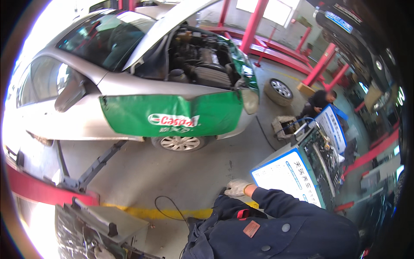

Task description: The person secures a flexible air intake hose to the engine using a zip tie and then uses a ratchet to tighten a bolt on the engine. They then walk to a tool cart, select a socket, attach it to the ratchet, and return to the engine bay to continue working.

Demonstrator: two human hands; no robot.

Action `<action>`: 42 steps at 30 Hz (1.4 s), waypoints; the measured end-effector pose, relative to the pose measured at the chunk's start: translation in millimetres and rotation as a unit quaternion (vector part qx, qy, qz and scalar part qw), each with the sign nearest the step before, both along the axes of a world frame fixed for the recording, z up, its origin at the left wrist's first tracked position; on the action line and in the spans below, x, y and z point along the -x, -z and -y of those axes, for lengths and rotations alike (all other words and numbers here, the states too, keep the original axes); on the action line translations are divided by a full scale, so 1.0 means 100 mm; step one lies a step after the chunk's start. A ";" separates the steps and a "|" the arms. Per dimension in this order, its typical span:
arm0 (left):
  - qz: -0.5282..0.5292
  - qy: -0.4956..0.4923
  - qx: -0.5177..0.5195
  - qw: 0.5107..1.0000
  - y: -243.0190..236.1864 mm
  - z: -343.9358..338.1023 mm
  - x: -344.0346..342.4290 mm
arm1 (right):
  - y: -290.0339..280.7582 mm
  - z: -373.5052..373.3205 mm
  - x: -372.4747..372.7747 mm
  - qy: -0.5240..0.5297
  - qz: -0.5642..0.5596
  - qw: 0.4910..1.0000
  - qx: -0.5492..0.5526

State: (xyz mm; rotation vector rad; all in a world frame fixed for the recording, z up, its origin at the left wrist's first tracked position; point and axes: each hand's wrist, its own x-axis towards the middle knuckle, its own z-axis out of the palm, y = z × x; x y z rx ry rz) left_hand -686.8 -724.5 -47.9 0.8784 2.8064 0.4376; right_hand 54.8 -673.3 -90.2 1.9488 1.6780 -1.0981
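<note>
My right hand, in a whitish knitted work glove, is in front of my body at the end of a dark blue sleeve. Its fingers look curled in, over dark cloth or a small dark thing at their tips; which of these it is, I cannot make out. My left hand does not show; only dark jacket cloth is visible on that side. Beyond my hands stands a silver car with its hood raised and the engine bay exposed. A green fender cover hangs over its near side.
To the right is a tool trolley with a white signboard. A loose wheel, a crate and a crouching person are farther back. Lift arms reach under the car. Another cart stands lower left, near a thin black cable.
</note>
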 end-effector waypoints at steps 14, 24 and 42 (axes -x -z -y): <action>0.072 0.322 -0.075 0.941 -0.36 -1.11 -3.23 | 0.51 0.48 -1.73 0.141 -0.052 0.989 -0.004; 0.134 0.417 -0.080 0.895 -0.73 -2.24 -5.21 | 0.58 -0.13 -3.25 0.156 -0.059 0.984 -0.067; 0.427 0.751 0.286 0.414 -0.75 -4.53 -9.82 | -0.52 -2.11 -4.85 0.717 -0.640 0.170 -0.218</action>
